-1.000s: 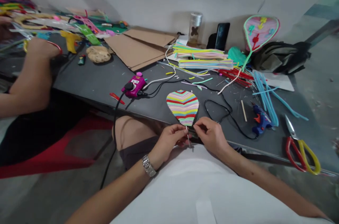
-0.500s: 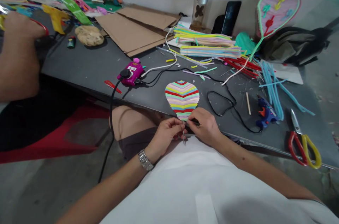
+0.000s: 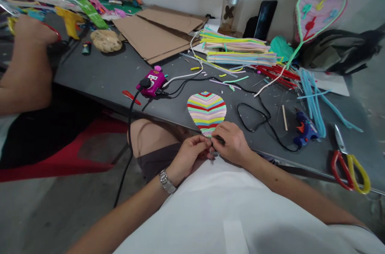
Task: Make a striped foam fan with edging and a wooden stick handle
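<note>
A teardrop-shaped panel [image 3: 207, 109] of striped pipe cleaners in red, yellow, pink, blue and green lies with its narrow tip toward me, by the table's front edge. Below that tip, my left hand [image 3: 194, 149] is closed in a pinch on a thin wire stem [image 3: 211, 159] that hangs down toward my white shirt. My right hand [image 3: 230, 142] is closed at the tip, its thumb and finger meeting beside the left fingertips. A dark thing [image 3: 220, 140] shows between the right fingers; its kind is hidden.
Scissors [image 3: 345, 162] and a blue glue gun [image 3: 305, 128] lie right. Behind are bundled pipe cleaners [image 3: 240, 57], cardboard [image 3: 156, 35] and a pink racket-shaped piece [image 3: 319, 15]. A purple power adapter [image 3: 152, 81] with cords sits left; a co-worker's hand [image 3: 33, 31] holds scissors.
The view has shifted slightly, so the table's things sit a little farther right. Both my hands stay at the panel's tip, the right fingers slightly closer to the left.
</note>
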{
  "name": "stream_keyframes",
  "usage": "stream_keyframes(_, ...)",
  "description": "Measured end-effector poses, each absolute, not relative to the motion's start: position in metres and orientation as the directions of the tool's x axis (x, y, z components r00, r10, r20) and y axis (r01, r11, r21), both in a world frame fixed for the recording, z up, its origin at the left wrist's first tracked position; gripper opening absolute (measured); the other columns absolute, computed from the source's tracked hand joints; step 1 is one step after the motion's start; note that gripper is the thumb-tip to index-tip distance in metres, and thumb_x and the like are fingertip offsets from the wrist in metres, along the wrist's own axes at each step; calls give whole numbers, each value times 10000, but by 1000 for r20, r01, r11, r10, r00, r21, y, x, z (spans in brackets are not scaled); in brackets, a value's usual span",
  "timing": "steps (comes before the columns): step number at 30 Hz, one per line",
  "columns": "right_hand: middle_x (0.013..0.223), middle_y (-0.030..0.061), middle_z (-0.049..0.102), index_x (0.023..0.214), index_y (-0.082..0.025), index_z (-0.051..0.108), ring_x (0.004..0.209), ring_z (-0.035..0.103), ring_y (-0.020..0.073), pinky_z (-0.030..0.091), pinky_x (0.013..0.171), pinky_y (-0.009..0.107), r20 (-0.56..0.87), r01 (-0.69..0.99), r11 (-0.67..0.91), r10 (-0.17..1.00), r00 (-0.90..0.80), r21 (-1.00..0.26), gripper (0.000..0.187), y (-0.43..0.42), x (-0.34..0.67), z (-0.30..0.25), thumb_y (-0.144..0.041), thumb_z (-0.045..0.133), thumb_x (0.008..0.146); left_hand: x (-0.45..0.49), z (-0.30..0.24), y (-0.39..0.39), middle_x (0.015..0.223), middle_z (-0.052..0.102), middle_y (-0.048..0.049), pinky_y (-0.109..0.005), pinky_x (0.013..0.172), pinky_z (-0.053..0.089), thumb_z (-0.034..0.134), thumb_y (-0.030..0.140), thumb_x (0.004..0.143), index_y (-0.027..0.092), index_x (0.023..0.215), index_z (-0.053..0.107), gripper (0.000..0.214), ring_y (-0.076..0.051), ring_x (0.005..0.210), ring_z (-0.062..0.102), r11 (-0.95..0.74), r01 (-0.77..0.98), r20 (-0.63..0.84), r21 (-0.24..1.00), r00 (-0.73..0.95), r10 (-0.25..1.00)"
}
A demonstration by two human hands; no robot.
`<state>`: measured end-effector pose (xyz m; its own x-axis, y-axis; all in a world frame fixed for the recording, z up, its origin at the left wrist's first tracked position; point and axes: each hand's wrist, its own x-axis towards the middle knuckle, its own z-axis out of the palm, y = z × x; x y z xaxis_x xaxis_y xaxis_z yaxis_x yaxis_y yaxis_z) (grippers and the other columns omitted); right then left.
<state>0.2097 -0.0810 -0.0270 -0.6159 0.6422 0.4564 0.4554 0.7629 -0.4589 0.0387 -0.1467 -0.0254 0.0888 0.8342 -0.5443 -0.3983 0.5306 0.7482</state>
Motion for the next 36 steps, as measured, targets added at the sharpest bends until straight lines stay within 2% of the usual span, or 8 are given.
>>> stream_keyframes(6, 772, 42, 649, 751, -199, 628, 793, 577, 192, 356, 732, 326, 418, 448, 769, 629, -655, -456, 194, -76, 203, -30, -128, 568, 921, 38, -28, -146, 660, 704, -5, -213, 572, 440, 895, 381, 642, 151, 739, 650, 350, -107, 547, 634, 533, -405, -548, 743, 89, 832)
stream_keyframes(13, 769, 45, 628, 743, -197, 600, 759, 521, 192, 340, 723, 327, 319, 477, 758, 632, -706, -445, 188, -72, 198, -27, -145, 585, 923, 37, -30, -145, 666, 707, -12, -221, 583, 466, 900, 375, 623, 151, 724, 644, 356, -113, 549, 639, 522, -417, -539, 744, 87, 838)
stream_keyframes(20, 834, 55, 667, 855, -187, 635, 838, 580, 205, 357, 757, 333, 401, 410, 785, 598, -694, -464, 97, -71, 214, -22, -141, 605, 935, 37, -27, -148, 696, 725, -25, -223, 592, 482, 885, 375, 658, 155, 784, 638, 354, -115, 562, 652, 520, -421, -546, 743, 68, 835)
stream_keyframes(29, 826, 53, 670, 838, -187, 640, 824, 579, 196, 364, 750, 324, 426, 364, 800, 573, -701, -477, 128, -67, 215, -32, -115, 606, 939, 36, -26, -145, 656, 725, -16, -217, 564, 484, 935, 411, 592, 158, 738, 631, 421, -105, 517, 630, 537, -434, -565, 723, 76, 822)
stream_keyframes(36, 764, 37, 639, 765, -198, 614, 759, 547, 188, 363, 721, 321, 440, 403, 792, 597, -671, -459, 168, -69, 207, -36, -114, 591, 909, 37, -25, -145, 657, 720, -22, -214, 574, 493, 947, 404, 587, 151, 725, 633, 426, -113, 533, 652, 536, -441, -562, 720, 82, 823)
